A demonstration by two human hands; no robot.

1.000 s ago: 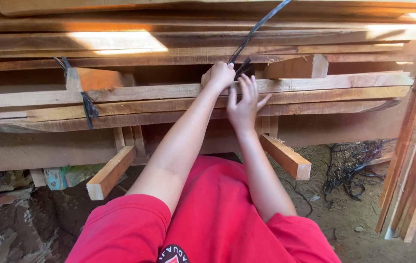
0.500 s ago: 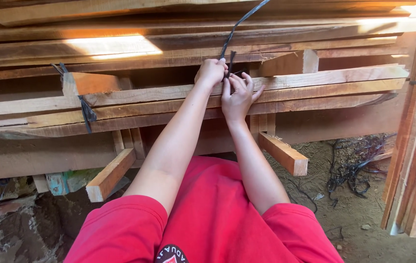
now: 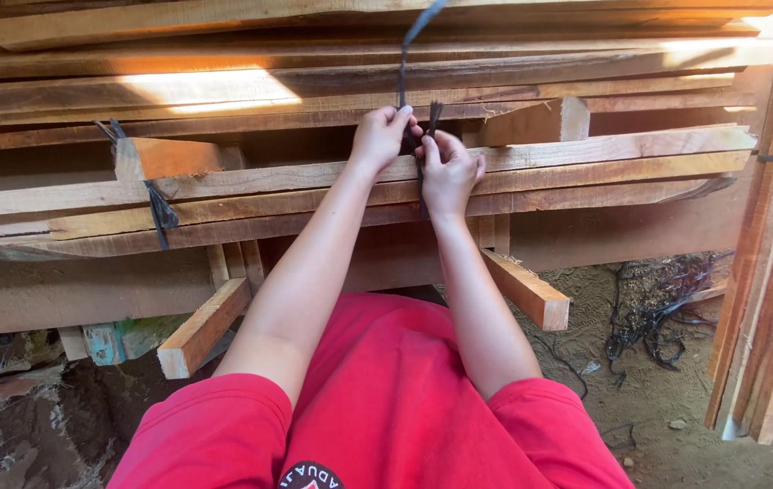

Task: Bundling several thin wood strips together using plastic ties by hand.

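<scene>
The left hand point(image 3: 379, 134) was closed in a pinch on the long dark plastic strap point(image 3: 407, 45) that ran up and out of the top of the view; the right hand point(image 3: 450, 170) had, over the last second, gone from splayed open fingers to a loose curl, its fingertips closed on the short loose end of the strap point(image 3: 433, 116); both hands had drawn together until they nearly touched, and the strap above had swung from a rightward slant to almost upright; this looked like the two ends being brought together at the front edge of the stacked rough-sawn wooden planks point(image 3: 586, 158); a similar dark tie point(image 3: 162, 210) bound planks well to the left; tangled dark strap offcuts point(image 3: 663, 312) lay on the dirt floor.
</scene>
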